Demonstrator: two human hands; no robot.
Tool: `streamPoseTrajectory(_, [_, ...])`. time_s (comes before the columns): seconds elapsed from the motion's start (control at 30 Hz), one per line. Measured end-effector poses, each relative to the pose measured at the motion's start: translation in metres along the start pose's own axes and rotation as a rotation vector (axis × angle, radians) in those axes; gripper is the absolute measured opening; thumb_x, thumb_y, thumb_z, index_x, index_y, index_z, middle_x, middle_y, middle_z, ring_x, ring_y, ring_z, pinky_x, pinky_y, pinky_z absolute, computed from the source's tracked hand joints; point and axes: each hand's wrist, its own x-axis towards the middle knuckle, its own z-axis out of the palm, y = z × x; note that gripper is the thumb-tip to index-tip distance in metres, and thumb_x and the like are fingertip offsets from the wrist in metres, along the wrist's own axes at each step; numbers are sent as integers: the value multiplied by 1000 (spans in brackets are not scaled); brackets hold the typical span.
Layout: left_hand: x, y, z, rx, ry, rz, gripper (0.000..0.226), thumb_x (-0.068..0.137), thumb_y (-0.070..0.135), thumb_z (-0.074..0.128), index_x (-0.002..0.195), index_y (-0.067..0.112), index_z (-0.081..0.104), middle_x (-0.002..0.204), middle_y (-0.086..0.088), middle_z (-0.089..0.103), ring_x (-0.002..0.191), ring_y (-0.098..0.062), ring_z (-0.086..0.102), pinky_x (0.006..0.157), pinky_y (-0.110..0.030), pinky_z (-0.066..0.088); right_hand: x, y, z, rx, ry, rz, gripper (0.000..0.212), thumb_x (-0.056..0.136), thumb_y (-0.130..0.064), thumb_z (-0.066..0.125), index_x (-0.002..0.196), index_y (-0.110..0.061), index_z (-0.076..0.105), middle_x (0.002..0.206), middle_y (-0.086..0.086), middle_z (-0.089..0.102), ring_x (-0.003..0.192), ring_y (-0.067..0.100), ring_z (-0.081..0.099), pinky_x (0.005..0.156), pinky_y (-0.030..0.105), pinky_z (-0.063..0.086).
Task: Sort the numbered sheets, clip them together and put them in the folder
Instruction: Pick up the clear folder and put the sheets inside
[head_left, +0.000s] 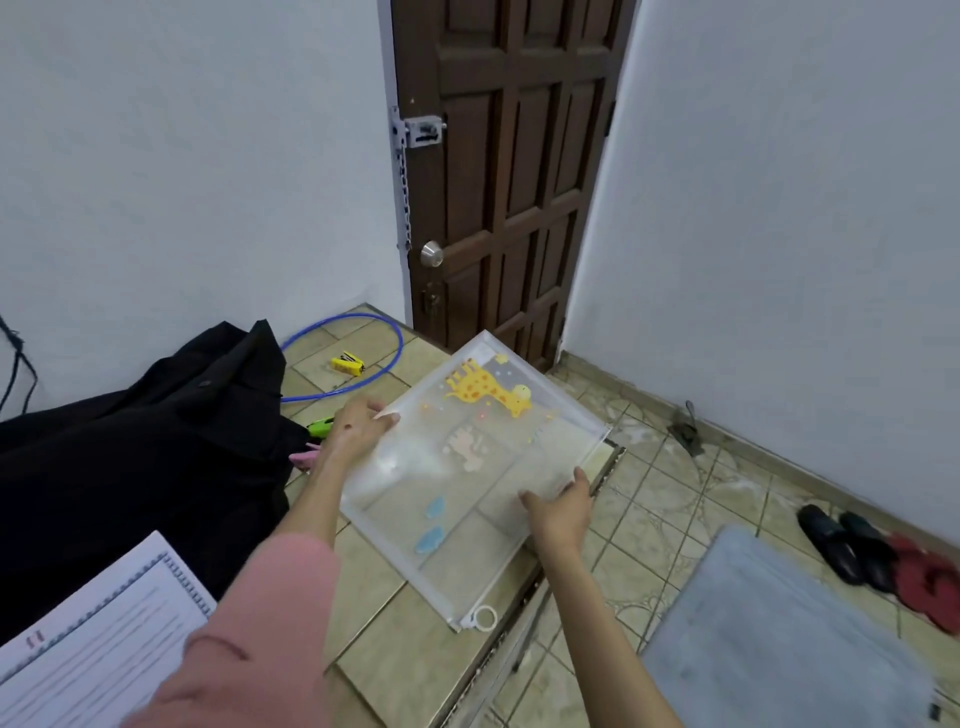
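**Now: folder held over the tiles**

Both hands hold the clear giraffe-print folder (467, 467) above the tiled floor (415, 649). The left hand (358, 423) pinches its far-left edge; the right hand (561, 506) grips its right edge. A lined sheet (98, 634) lies at lower left.
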Motion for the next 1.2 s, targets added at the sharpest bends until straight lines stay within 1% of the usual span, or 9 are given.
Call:
streamPoseTrajectory(0.1, [-2, 10, -14, -239, -88, 14, 39, 87, 12, 63, 122, -2, 54, 116, -18, 63, 95, -26, 63, 92, -36, 48, 3, -3, -5, 167, -22, 37, 67, 79, -3, 70, 138, -1, 37, 130, 17, 56, 118, 31, 55, 101, 42, 45])
streamPoseTrajectory(0.2, [-16, 16, -39, -446, -139, 29, 32, 89, 3, 58, 120, -4, 55, 87, -8, 70, 61, -4, 63, 66, -17, 53, 3, -9, -10, 325, -78, 37, 44, 88, -7, 62, 129, 3, 48, 125, 19, 59, 105, 27, 59, 90, 35, 49])
streamPoseTrajectory(0.37, [-77, -2, -95, -595, 10, 41, 22, 90, 4, 57, 112, 4, 58, 86, -5, 64, 57, 0, 64, 55, -11, 52, -21, -23, 11, 303, -307, -137, 24, 96, -29, 51, 100, -10, 64, 95, 9, 69, 81, 22, 63, 78, 36, 52])
streamPoseTrajectory(0.6, [-211, -104, -161, -517, 286, -242, 12, 88, 14, 58, 98, 7, 57, 98, -17, 69, 69, -29, 66, 49, -26, 50, -106, -31, 87, 99, -462, -557, 35, 86, -48, 38, 62, -23, 43, 58, 3, 49, 59, 21, 49, 54, 42, 42])
streamPoseTrajectory(0.73, [-295, -163, -169, -608, 543, -363, 13, 91, 20, 58, 88, 9, 52, 82, -13, 65, 40, -10, 61, 43, -26, 47, -178, -1, 127, -34, -704, -630, 34, 86, -49, 35, 63, -25, 42, 62, 3, 51, 60, 21, 52, 58, 42, 47])
streamPoseTrajectory(0.87, [-370, -221, -160, -526, 733, -579, 28, 88, 17, 62, 67, 13, 44, 59, -9, 49, 26, -3, 42, 32, -17, 33, -250, 31, 142, -206, -916, -582, 31, 98, -18, 37, 69, -22, 45, 58, 4, 51, 43, 13, 48, 42, 26, 43])
streamPoseTrajectory(1.0, [-421, -265, -156, -416, 859, -749, 25, 83, 27, 65, 72, 7, 54, 68, -20, 59, 63, -29, 58, 58, -33, 40, -302, 59, 153, -331, -1063, -615, 19, 99, -23, 39, 88, -13, 51, 72, 7, 61, 66, 24, 55, 63, 32, 45])
streamPoseTrajectory(1.1, [-440, -281, -156, -276, 931, -819, 28, 88, 18, 60, 102, -6, 59, 100, -31, 63, 95, -43, 60, 70, -37, 38, -323, 65, 160, -419, -1155, -627, 35, 97, -20, 46, 129, -7, 42, 71, 2, 56, 71, 20, 54, 54, 17, 41])
streamPoseTrajectory(1.2, [-446, -288, -157, -128, 981, -810, 25, 89, 13, 56, 103, -8, 58, 102, -31, 63, 96, -43, 60, 73, -39, 43, -332, 69, 166, -545, -1168, -684, 47, 93, -11, 51, 137, -2, 39, 67, -3, 48, 75, 16, 50, 51, 6, 36])
